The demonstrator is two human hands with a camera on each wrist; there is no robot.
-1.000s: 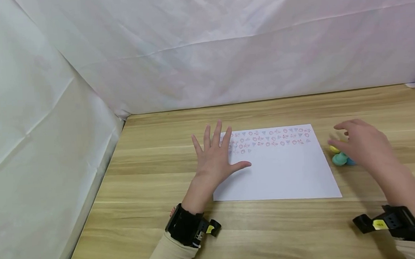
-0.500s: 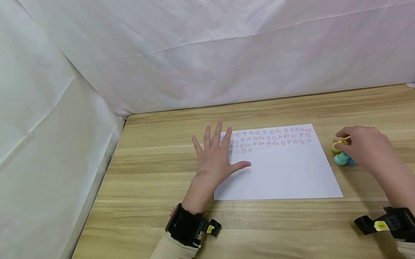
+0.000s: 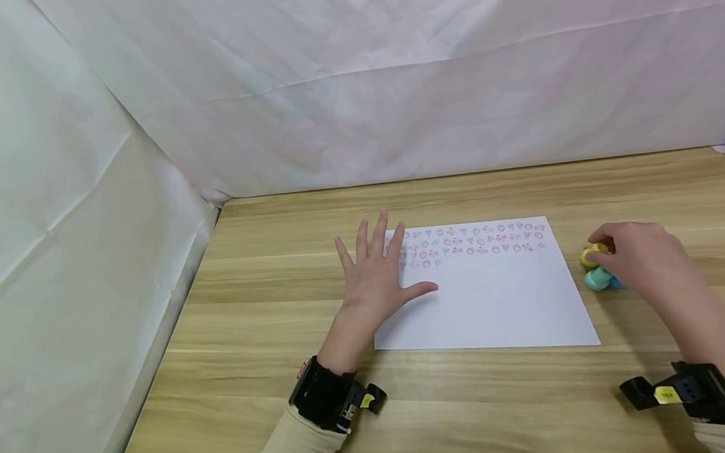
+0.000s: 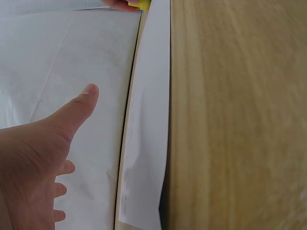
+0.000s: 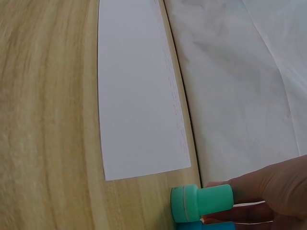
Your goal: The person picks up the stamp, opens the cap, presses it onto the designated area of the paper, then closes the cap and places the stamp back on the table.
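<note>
A white sheet of paper (image 3: 491, 295) lies on the wooden table (image 3: 267, 295), with rows of small red and blue stamped marks (image 3: 472, 240) along its far edge. My left hand (image 3: 377, 267) presses flat on the sheet's left edge, fingers spread. Just right of the paper sit a yellow stamp (image 3: 590, 254), a teal stamp (image 3: 598, 279) and a blue one (image 3: 616, 284). My right hand (image 3: 607, 246) curls its fingers round the yellow stamp. In the right wrist view the teal stamp (image 5: 201, 202) lies on its side beside my fingers (image 5: 268, 191); the yellow stamp is hidden there.
White cloth (image 3: 391, 79) walls the table at the back and on the left. Bare wood stretches in front of the paper and to its left. A black band with a camera (image 3: 332, 398) sits on each wrist.
My right hand came down onto the stamps and its fingers closed round the yellow one. The left hand and the paper stayed still.
</note>
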